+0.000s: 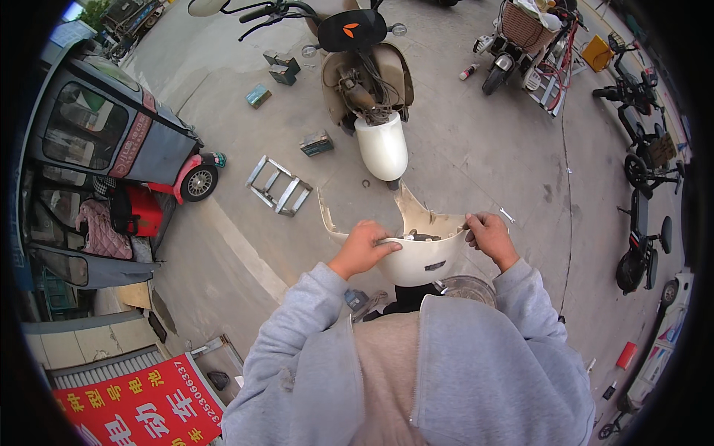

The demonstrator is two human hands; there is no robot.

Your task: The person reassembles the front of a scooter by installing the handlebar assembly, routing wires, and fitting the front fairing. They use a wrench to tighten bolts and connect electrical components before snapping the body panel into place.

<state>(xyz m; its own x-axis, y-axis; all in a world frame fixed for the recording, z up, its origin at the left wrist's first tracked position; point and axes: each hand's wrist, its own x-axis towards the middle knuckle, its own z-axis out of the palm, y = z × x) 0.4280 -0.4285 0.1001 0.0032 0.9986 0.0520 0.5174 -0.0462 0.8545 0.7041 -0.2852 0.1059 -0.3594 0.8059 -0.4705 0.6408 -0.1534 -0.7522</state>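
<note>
In front of my body is a cream-white plastic scooter panel [405,264], with two pointed arms reaching away from me and a dark slot in its near face. My left hand [364,249] grips its left rim, thumb over the edge. On the opposite side, my right hand [491,236] pinches the right rim between thumb and fingers. Dark fittings show inside the panel's hollow. Beyond it stands an electric scooter [353,31] with its front opened up, wires and brown inner parts exposed above a white front fender [383,149].
A small metal step frame [279,186] and dark battery blocks [317,143] lie left of the scooter. A wrench [506,215] rests on the concrete at right. A grey covered three-wheeler [97,123] stands left; parked scooters [643,160] line the right. A red sign [141,409] is lower left.
</note>
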